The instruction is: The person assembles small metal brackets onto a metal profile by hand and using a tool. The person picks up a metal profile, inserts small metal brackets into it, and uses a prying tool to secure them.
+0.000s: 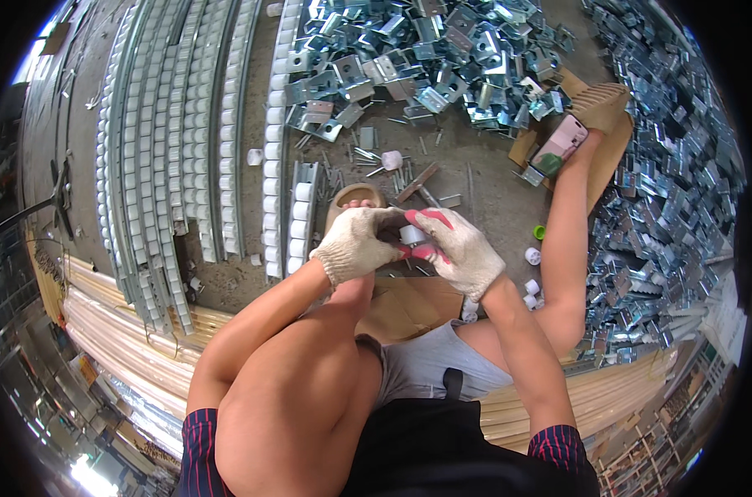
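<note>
Pinching a small white plastic roller [411, 235] between thumb and finger: that's your right hand [463, 253], in a cream knit glove with pink fingertips. Your left hand [361, 240], gloved alike, is curled in against the roller's left side; can't tell if it grips anything, its fingers hide the palm side. Roller sits directly between both hands, right fingertips on it, left fingertips just beside. Its long axis is too small to read.

Just past the left hand: your foot in a tan sandal [348, 197], crowding that side. Beyond both hands: loose thin metal pins [401, 178] and a pinkish-white roller [391, 160]. Left of the left hand: a short grey metal channel filled with white rollers [299, 214], then longer roller-filled rails [156, 141]. Right of the right hand: a bright green ring [539, 232], your outstretched leg [565, 232] standing between that hand and the right-side heap of shiny metal brackets [666, 199]. Farther ahead: another bracket pile [425, 62].
</note>
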Demonstrator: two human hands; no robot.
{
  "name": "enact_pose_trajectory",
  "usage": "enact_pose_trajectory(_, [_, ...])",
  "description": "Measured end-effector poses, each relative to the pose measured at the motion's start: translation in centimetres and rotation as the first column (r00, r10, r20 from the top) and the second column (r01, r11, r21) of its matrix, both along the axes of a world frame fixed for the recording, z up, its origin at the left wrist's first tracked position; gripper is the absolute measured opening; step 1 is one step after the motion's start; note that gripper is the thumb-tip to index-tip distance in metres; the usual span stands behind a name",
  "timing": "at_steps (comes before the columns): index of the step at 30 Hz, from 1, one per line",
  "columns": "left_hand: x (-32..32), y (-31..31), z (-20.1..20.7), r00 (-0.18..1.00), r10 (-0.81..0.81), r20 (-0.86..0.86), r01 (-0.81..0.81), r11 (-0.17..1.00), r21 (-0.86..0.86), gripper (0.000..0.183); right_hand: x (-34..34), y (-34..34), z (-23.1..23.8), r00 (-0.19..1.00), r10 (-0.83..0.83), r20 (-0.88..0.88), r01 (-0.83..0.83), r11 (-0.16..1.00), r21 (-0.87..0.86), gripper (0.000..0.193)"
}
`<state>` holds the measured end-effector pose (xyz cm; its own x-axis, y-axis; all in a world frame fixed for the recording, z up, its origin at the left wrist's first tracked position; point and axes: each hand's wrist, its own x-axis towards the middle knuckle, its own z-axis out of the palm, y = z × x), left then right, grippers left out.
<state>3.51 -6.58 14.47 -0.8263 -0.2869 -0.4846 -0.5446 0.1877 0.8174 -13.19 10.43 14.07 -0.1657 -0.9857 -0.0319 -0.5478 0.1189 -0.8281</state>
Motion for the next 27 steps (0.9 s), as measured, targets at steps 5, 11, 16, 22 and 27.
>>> enact_pose_trajectory(5, [0.8, -0.3, -0.8, 1.000, 0.015, -0.009, -0.013, 0.966, 0.258, 0.055, 1.2, 0.6, -1.2, 0.999, -0.026, -0.038, 0.025, 0.999, -0.046, 0.055])
enact_pose_trajectory(11, [3.0, -2.9, -0.7, 0.995, 0.032, 0.099, -0.057, 0.962, 0.265, 0.072, 2.2, 0.7, -1.0, 0.977, -0.156, 0.147, 0.162, 0.986, -0.027, 0.046])
enact_pose_trajectory(16, [6.4, -5.7, -4.1, 0.853, 0.506, 0.126, -0.286, 0.656, -0.698, 0.074, 2.9, 0.9, -0.2, 0.870, -0.267, 0.413, 0.324, 0.944, -0.071, 0.044])
enact_pose_trajectory(22, [5.9, -7.4, -4.9, 0.782, 0.432, 0.448, -0.018, 0.735, -0.677, 0.070, 2.6, 0.5, 1.1, 0.825, -0.257, 0.502, 0.332, 0.941, -0.064, 0.047])
enact_pose_trajectory(27, [4.0, -7.3, -5.0, 0.805, 0.381, 0.455, -0.006, 0.773, -0.635, 0.064, 1.7, -0.6, 1.4, 0.851, -0.186, 0.491, 0.267, 0.959, -0.099, 0.050])
